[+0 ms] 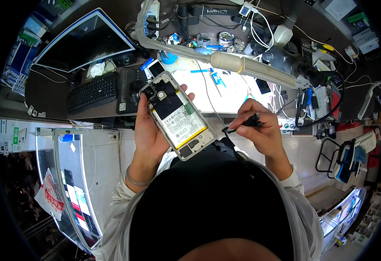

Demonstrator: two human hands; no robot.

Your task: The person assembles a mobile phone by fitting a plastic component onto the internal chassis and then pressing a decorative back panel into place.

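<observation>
My left hand (152, 137) is closed round the edges of a smartphone (182, 122), held tilted in front of my body. Its back cover is off, so the white-labelled battery, the black inner cover at the camera end and the pale frame show. To the right, my right hand (264, 130) pinches a black cable (254, 120) with several dark plug ends bunched between the fingers. One small plug end points left toward the phone's lower edge, apart from it. A thin cord runs from the cable up to the bench.
A flexible hose with a ribbed nozzle (266, 73) hangs over the bright white work mat (238, 85). A monitor (86, 41) and keyboard (93, 92) stand at left. A black microscope (293, 63), loose cords and a power strip (288, 124) are at right. A glass cabinet (75, 187) stands lower left.
</observation>
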